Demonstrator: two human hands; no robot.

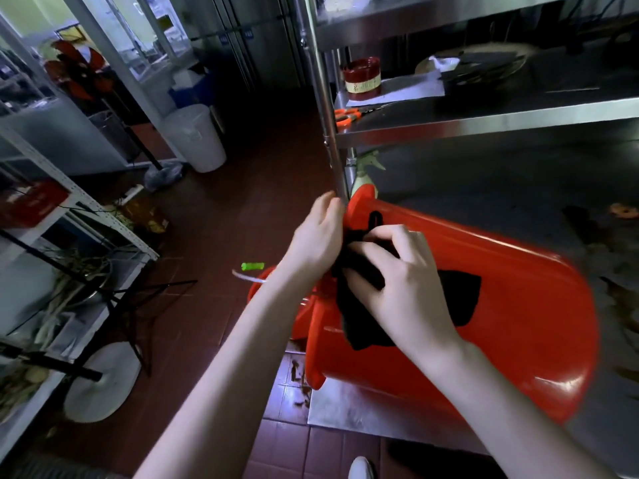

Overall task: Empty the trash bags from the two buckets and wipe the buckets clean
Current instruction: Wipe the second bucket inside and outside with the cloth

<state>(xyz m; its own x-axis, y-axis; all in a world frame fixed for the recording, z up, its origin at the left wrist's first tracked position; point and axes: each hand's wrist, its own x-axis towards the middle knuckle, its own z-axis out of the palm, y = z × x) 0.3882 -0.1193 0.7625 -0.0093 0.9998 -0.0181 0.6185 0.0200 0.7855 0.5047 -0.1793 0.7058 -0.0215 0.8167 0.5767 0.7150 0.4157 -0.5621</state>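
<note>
A red bucket (501,323) lies on its side on the steel table (345,409), its mouth facing left. A black cloth (460,299) is draped over the bucket's side and rim. My right hand (404,281) presses on the cloth and pinches a fold of it. My left hand (318,240) grips the bucket's rim at its top left, fingers curled over the edge. A second red bucket (276,299) stands on the floor behind my left forearm, mostly hidden, with a green-tipped handle (252,266) showing.
A steel shelf rack (484,122) rises over the table, its post (328,133) just beyond my left hand. Orange scissors (345,116), a red tin (362,78) and a spray bottle (366,171) sit there. A white bin (197,140), a fan base (103,382) and a wire rack (69,216) crowd the left floor.
</note>
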